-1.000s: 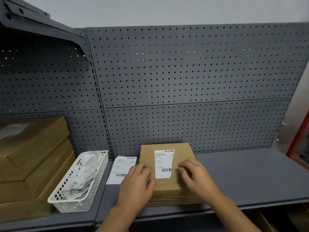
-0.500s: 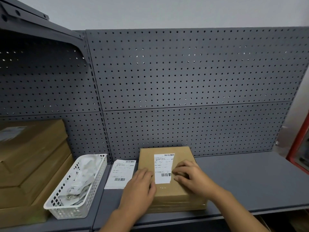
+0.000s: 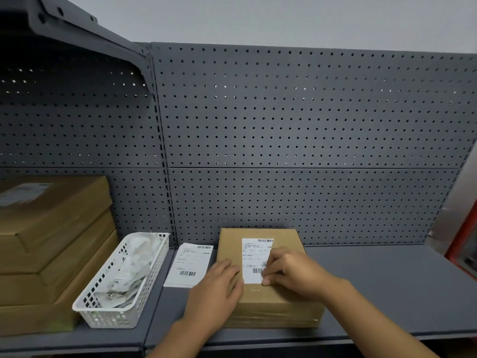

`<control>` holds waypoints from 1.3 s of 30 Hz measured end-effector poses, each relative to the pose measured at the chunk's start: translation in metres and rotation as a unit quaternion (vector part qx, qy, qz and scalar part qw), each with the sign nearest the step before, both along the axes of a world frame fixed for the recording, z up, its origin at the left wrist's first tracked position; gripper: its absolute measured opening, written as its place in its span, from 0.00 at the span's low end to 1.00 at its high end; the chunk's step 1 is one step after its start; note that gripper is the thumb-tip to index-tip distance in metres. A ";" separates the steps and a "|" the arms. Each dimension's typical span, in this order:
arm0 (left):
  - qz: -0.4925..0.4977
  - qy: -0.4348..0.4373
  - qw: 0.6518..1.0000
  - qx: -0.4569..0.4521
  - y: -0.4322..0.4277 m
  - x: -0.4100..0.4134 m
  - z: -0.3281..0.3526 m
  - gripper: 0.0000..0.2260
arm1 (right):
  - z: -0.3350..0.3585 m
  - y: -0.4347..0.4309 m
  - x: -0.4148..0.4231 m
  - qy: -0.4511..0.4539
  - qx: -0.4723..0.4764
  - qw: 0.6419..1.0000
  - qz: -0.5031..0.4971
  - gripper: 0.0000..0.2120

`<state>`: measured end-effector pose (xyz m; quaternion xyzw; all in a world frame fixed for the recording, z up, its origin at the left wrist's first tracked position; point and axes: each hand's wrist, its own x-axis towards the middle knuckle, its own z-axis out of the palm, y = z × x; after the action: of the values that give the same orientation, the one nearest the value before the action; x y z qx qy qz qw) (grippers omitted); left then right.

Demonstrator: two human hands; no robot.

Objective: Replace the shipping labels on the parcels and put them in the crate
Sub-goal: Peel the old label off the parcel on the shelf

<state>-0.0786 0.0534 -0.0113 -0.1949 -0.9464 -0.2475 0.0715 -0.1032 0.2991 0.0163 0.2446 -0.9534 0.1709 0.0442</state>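
Observation:
A brown cardboard parcel [image 3: 271, 303] lies flat on the grey shelf [image 3: 387, 282], close to the front edge. A white shipping label [image 3: 254, 257] with barcodes is stuck on its top. My left hand [image 3: 214, 293] rests flat on the parcel's left side, fingers straight. My right hand [image 3: 291, 273] covers the label's lower right part, and its bent fingertips pick at the label's right edge and bottom corner. The thumb is hidden. A second loose label sheet [image 3: 189, 264] lies on the shelf just left of the parcel.
A white plastic basket [image 3: 85, 306] with crumpled paper scraps stands left of the loose sheet. Beyond it is a stack of brown boxes [image 3: 51, 228]. A grey pegboard wall [image 3: 284, 125] backs the shelf. Something red [image 3: 464, 244] stands at the right edge.
My right hand has slid left from the bare cardboard onto the label's right edge and lower corner. My left hand stays on the parcel's left side.

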 end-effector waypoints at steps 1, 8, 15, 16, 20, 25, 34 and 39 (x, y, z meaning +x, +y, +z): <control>0.004 0.001 1.000 0.000 0.001 0.000 0.001 0.18 | 0.002 -0.003 -0.001 0.001 0.014 1.000 0.007 0.13; -0.007 0.006 1.000 0.005 0.000 0.001 0.008 0.16 | 0.002 -0.005 -0.003 0.021 0.022 1.000 0.002 0.11; -0.025 0.005 1.000 -0.016 -0.005 -0.003 0.011 0.15 | -0.007 0.004 -0.003 -0.031 -0.063 0.997 -0.012 0.12; -0.028 0.006 0.999 -0.019 -0.006 -0.003 0.011 0.15 | -0.005 0.004 -0.004 -0.043 -0.068 0.997 -0.013 0.12; -0.029 0.013 0.999 -0.024 -0.007 -0.003 0.010 0.15 | -0.005 -0.001 -0.007 -0.041 -0.057 0.997 -0.013 0.11; -0.021 0.016 0.999 -0.017 -0.003 0.001 0.012 0.15 | -0.014 0.000 -0.006 -0.014 -0.053 0.998 -0.027 0.10; -0.025 -0.011 0.999 -0.039 -0.001 -0.001 0.010 0.15 | -0.001 0.006 -0.009 -0.075 -0.082 0.994 0.005 0.12; -0.025 -0.010 0.999 -0.038 -0.001 -0.002 0.006 0.15 | -0.001 0.001 -0.014 -0.055 -0.058 0.997 0.020 0.09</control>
<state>-0.0802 0.0523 -0.0050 -0.2188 -0.9506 -0.2148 0.0486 -0.1174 0.3003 0.0157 0.2505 -0.9380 0.2396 0.0029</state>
